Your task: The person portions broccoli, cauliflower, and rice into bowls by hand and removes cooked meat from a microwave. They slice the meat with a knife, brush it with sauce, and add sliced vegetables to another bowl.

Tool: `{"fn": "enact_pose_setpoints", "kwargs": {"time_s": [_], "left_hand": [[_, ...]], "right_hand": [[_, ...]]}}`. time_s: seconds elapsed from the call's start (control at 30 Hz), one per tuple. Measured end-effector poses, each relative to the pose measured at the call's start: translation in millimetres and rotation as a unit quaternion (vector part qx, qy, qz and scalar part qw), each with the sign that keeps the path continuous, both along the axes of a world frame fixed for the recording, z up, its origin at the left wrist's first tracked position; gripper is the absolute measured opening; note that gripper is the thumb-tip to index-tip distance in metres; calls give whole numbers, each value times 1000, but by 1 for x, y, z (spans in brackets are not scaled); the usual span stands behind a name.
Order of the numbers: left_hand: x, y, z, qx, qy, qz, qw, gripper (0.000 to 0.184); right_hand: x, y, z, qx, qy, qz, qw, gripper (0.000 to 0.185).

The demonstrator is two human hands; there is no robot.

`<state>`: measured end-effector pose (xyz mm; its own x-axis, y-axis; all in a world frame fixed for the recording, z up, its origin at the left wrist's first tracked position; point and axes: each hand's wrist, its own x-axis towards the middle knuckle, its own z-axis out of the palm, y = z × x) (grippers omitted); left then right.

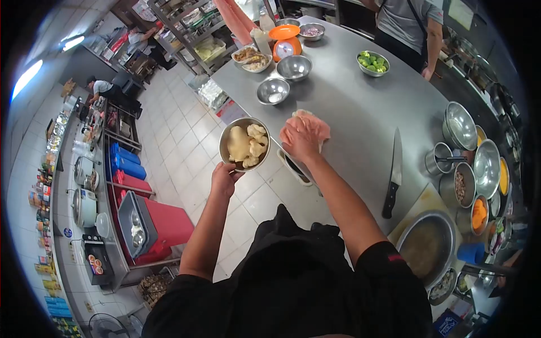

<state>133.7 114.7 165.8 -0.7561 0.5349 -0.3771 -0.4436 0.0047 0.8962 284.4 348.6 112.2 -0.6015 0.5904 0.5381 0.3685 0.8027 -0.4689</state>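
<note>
My left hand (226,179) grips the rim of a metal bowl (224,139), held off the table's left edge above the floor. Pale yellowish lumps (256,147) lie in it; they look like cauliflower, but I cannot tell for sure. My right hand (301,139) presses on a pink cloth (320,128) on the steel table (344,107), its fingers bent around the fabric. Two metal bowls (273,92) (294,68) stand just beyond the cloth. To the right lies a large knife (393,177) with a black handle.
An orange kitchen scale (286,48) and a bowl of green pieces (372,63) stand farther back. Along the right are a large basin (426,248), several bowls and a blue cup (470,252). A person (407,28) stands across the table; red bins (163,222) are at left.
</note>
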Motion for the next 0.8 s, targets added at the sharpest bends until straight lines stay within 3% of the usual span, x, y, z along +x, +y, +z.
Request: {"fn": "enact_pose_setpoints", "kwargs": {"time_s": [0.07, 0.1, 0.2, 0.4, 0.7, 0.77, 0.8], "left_hand": [[-17, 20, 6, 8, 9, 1, 1000, 19], [-27, 31, 9, 11, 14, 4, 1000, 19], [-58, 65, 15, 42, 9, 8, 999, 20], [-145, 169, 17, 92, -12, -32, 995, 25], [-268, 381, 20, 78, -8, -100, 992, 35], [-277, 424, 32, 122, -18, -136, 983, 37], [-306, 456, 9, 125, 5, -167, 978, 34]], "right_hand": [[-25, 35, -65, -54, -58, -11, 997, 37], [-1, 38, -51, -38, -81, 34, 995, 34], [28, 39, -39, -5, -63, 32, 998, 35], [46, 24, -38, 18, -24, -127, 991, 40], [29, 35, -42, -7, -102, -157, 982, 41], [26, 39, -39, -11, -107, -165, 980, 42], [25, 38, -40, -15, -111, -167, 980, 42]]}}
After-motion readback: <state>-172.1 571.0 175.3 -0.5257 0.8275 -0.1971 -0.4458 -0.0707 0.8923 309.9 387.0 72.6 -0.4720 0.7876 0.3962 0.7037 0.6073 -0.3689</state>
